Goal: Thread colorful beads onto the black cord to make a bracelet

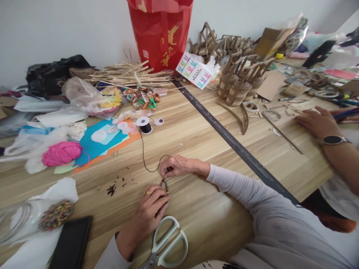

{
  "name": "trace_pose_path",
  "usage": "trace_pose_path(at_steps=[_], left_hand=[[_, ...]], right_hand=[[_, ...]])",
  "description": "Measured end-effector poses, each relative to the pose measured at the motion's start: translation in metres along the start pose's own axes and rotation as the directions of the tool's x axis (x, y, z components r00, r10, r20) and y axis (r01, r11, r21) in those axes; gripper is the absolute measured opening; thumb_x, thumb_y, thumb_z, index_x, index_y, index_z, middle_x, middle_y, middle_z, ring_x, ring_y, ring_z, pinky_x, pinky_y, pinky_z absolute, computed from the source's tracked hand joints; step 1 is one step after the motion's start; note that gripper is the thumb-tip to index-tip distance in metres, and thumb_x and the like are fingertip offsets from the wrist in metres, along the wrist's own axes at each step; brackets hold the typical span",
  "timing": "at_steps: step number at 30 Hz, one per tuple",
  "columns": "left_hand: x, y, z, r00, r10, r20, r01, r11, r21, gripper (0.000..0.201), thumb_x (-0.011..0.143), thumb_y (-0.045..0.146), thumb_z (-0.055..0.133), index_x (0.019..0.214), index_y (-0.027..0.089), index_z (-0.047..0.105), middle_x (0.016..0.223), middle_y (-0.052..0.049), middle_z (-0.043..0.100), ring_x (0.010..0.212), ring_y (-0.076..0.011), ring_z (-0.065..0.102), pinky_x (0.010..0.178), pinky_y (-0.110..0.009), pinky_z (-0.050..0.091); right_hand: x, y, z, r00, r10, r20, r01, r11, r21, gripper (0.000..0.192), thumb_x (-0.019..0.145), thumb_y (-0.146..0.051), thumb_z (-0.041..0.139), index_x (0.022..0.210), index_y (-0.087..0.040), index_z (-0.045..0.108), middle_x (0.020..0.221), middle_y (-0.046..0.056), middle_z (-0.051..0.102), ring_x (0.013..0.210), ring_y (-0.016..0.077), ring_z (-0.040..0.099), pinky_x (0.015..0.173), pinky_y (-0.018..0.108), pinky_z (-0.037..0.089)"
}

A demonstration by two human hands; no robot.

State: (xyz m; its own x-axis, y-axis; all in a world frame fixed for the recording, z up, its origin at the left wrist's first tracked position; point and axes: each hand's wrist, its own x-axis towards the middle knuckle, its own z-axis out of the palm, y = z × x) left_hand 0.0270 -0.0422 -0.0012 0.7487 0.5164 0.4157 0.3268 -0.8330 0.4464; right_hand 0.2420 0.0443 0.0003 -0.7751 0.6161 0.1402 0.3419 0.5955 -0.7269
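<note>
A small loop of coloured beads (166, 186) on dark cord runs between my two hands over the wooden table. My left hand (153, 205), with a ring on one finger, is closed on the near end of the beads. At the far end, the pinched fingers of my right hand (174, 166) hold the cord. Black cord (143, 153) curves from there to a white spool (145, 126). White-handled scissors (171, 243) lie just right of my left wrist. Short dark cord clippings (111, 189) are scattered to the left.
On the left are a jar of beads (56, 215), a black phone (71, 243) and pink yarn (61, 153). A red bag (161, 33) and wooden sticks (120, 74) stand behind. A dark strip (224, 125) crosses the table. Another person's hand (319, 121) works among bamboo pieces at right.
</note>
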Motion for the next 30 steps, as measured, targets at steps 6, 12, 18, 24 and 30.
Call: trace_pose_path(at_steps=[6,12,18,24,30], left_hand=[[0.0007,0.0019,-0.0013,0.999,-0.041,0.013,0.041,0.999,-0.014,0.021,0.086,0.006,0.053,0.101,0.016,0.064,0.09,-0.009,0.063,0.095,-0.0219,0.056,0.083,-0.037,0.049],[0.0005,0.0032,-0.0023,0.998,-0.053,0.017,0.053,0.998,0.017,0.02,0.085,0.005,0.053,0.097,0.014,0.065,0.09,-0.009,0.061,0.095,-0.0223,0.054,0.082,-0.037,0.049],[-0.0047,0.0001,-0.0014,0.998,-0.061,0.022,0.06,0.997,0.038,0.022,0.085,0.005,0.054,0.101,0.014,0.065,0.101,-0.012,0.06,0.1,-0.0237,0.052,0.086,-0.039,0.048],[-0.0063,0.0011,-0.0025,0.998,-0.054,0.022,0.053,0.998,0.044,0.021,0.085,0.006,0.053,0.101,0.014,0.065,0.102,-0.012,0.06,0.1,-0.0239,0.053,0.085,-0.039,0.049],[-0.0074,0.0011,-0.0027,0.997,-0.071,0.022,0.07,0.996,0.051,0.022,0.085,0.008,0.054,0.103,0.015,0.065,0.106,-0.012,0.061,0.101,-0.0243,0.054,0.086,-0.039,0.049]], right_hand=[[-0.0003,0.0021,0.0011,1.0,0.0,0.007,0.0,1.0,-0.015,0.004,0.081,-0.014,0.065,0.083,-0.015,0.069,0.082,0.001,0.067,0.071,0.0096,0.058,0.062,0.017,0.037],[0.0005,0.0014,0.0013,1.0,0.006,0.003,-0.006,1.0,-0.014,0.004,0.081,-0.014,0.066,0.082,-0.015,0.069,0.081,0.001,0.067,0.07,0.0093,0.058,0.062,0.017,0.038],[0.0004,0.0024,0.0013,1.0,-0.006,-0.004,0.006,1.0,-0.016,0.003,0.081,-0.014,0.066,0.082,-0.014,0.069,0.081,0.001,0.066,0.071,0.0094,0.058,0.062,0.017,0.038],[-0.0001,0.0038,0.0026,1.0,-0.023,-0.007,0.023,1.0,0.001,0.004,0.081,-0.014,0.065,0.083,-0.015,0.068,0.081,0.001,0.066,0.071,0.0094,0.057,0.063,0.017,0.038],[0.0001,0.0028,0.0017,1.0,-0.02,-0.002,0.02,1.0,0.0,0.003,0.081,-0.014,0.065,0.082,-0.015,0.068,0.08,0.002,0.066,0.071,0.0098,0.057,0.062,0.017,0.037]])
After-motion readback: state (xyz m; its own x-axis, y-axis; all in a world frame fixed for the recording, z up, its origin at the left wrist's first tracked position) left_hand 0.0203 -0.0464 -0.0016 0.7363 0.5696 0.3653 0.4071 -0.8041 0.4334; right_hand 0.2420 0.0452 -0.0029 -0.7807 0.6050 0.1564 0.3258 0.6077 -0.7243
